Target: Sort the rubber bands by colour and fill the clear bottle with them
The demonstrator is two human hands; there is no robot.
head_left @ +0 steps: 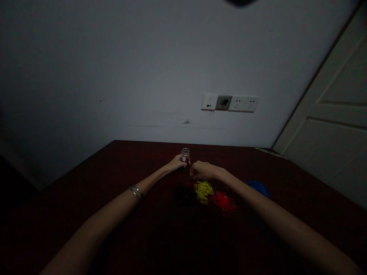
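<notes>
My left hand (178, 163) is wrapped round a small clear jar (185, 152), which stands upright with its mouth uncovered. Close beside it on the right, my right hand (198, 170) is closed with the knuckles up; whatever its fingers hold is hidden. Just below that hand lies a pile of thin yellow strips (203, 191). A pile of red strips (224, 201) is to its right, and a dark pile (184, 194) to its left is hard to make out. Beyond my right forearm is a blue pile (258, 187), partly covered by the arm.
The dark reddish table (137, 156) meets a pale wall (143, 76) at the back. Wall sockets (243, 104) sit above the table's far edge. A panelled door (335, 114) stands at the right. The light is dim.
</notes>
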